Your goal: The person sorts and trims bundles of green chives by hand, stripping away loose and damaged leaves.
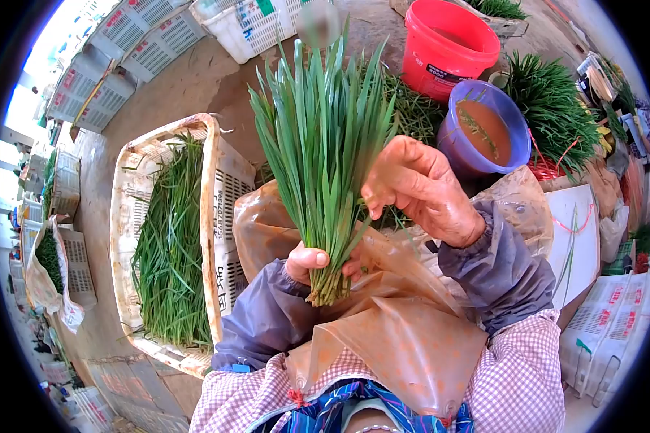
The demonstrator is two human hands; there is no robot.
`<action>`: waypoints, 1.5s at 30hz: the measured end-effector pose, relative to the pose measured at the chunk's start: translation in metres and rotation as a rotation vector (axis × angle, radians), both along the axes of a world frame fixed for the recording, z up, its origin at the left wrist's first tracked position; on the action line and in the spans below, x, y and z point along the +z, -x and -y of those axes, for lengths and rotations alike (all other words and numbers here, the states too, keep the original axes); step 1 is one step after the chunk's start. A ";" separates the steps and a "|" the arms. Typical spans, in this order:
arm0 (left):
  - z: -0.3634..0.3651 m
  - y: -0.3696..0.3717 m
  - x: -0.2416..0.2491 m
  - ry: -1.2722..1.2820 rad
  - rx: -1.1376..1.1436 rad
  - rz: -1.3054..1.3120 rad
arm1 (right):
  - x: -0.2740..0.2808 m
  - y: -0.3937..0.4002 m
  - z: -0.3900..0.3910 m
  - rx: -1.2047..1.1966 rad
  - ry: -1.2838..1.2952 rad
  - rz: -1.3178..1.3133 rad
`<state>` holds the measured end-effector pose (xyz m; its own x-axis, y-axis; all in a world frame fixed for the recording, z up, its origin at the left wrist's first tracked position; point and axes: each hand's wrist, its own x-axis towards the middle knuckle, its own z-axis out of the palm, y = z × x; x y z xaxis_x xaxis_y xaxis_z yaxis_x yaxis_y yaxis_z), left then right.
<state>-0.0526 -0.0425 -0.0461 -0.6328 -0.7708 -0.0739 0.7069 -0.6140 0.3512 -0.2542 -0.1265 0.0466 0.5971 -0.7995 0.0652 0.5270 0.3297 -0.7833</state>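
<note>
A thick bunch of long green leaves (pixel 321 151) stands upright in front of me, its pale stem ends at the bottom. My left hand (pixel 318 263) is wrapped round the bunch just above those ends, thumb across the front. My right hand (pixel 422 187) is raised beside the leaves on the right, its fingers curled together near their edge; whether anything is between the fingertips is too blurred to make out. Beneath both hands lies a brownish plastic apron (pixel 404 339) over my lap.
At the left, a white crate (pixel 211 216) holds more green leaves. A red bucket (pixel 440 79) and a purple basin (pixel 448 141) of brown water stand at the upper right, beside a leafy heap (pixel 552 108). A white board (pixel 578 238) lies right; stacked crates (pixel 614 325) stand beyond.
</note>
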 end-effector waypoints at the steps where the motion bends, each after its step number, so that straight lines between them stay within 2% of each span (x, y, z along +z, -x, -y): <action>1: 0.000 0.000 0.001 -0.014 -0.004 -0.012 | 0.003 0.001 -0.001 0.014 0.003 0.004; 4: 0.000 -0.002 0.003 -0.006 -0.029 -0.024 | 0.016 0.007 -0.005 0.040 -0.020 0.034; 7: 0.001 0.000 0.007 -0.015 -0.051 -0.043 | 0.022 0.014 -0.010 0.200 -0.048 0.134; 11: 0.002 0.000 0.004 0.013 -0.040 -0.097 | 0.027 0.014 -0.016 0.334 0.083 0.236; 13: 0.003 0.003 0.003 0.027 -0.011 -0.125 | 0.033 0.018 -0.014 0.352 0.161 0.377; 15: 0.001 0.004 0.011 0.004 0.012 -0.109 | 0.053 0.028 -0.022 0.134 0.092 0.261; 18: 0.001 0.005 0.012 0.014 0.026 -0.070 | 0.040 0.024 -0.013 -0.185 0.518 -0.615; 20: 0.003 0.005 0.005 0.057 0.012 -0.092 | 0.036 0.019 -0.010 -0.078 0.795 -0.972; 23: 0.000 0.004 -0.009 0.037 -0.014 -0.096 | 0.004 -0.001 -0.013 -0.226 1.014 -0.878; 24: 0.000 0.006 -0.001 0.026 0.041 -0.048 | 0.001 -0.003 -0.013 -0.237 1.061 -0.853; 29: -0.001 0.001 -0.018 0.036 0.041 -0.153 | 0.012 -0.003 -0.018 -0.213 1.299 -0.725; 30: 0.002 0.002 -0.017 0.057 0.034 -0.198 | 0.004 -0.006 -0.020 -0.253 1.293 -0.593; 34: 0.001 0.010 0.019 -0.029 0.141 -0.110 | 0.004 -0.006 -0.029 -0.323 1.325 -0.479; 38: 0.003 0.006 0.006 0.037 0.122 -0.015 | 0.004 -0.004 -0.043 -0.228 1.268 -0.491; 42: 0.004 0.000 0.003 0.002 0.086 0.001 | 0.009 0.003 -0.034 -0.489 0.941 -0.340; 43: 0.003 0.001 0.005 -0.008 0.110 -0.024 | 0.009 0.009 -0.034 -0.416 0.578 -0.293; 45: 0.003 0.004 0.008 -0.023 0.153 -0.075 | 0.015 0.020 -0.021 -0.273 0.345 -0.121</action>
<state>-0.0567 -0.0458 -0.0378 -0.5130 -0.8570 -0.0495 0.8162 -0.5048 0.2811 -0.2742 -0.1059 0.0619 0.3875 -0.8723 0.2982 0.4558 -0.0998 -0.8844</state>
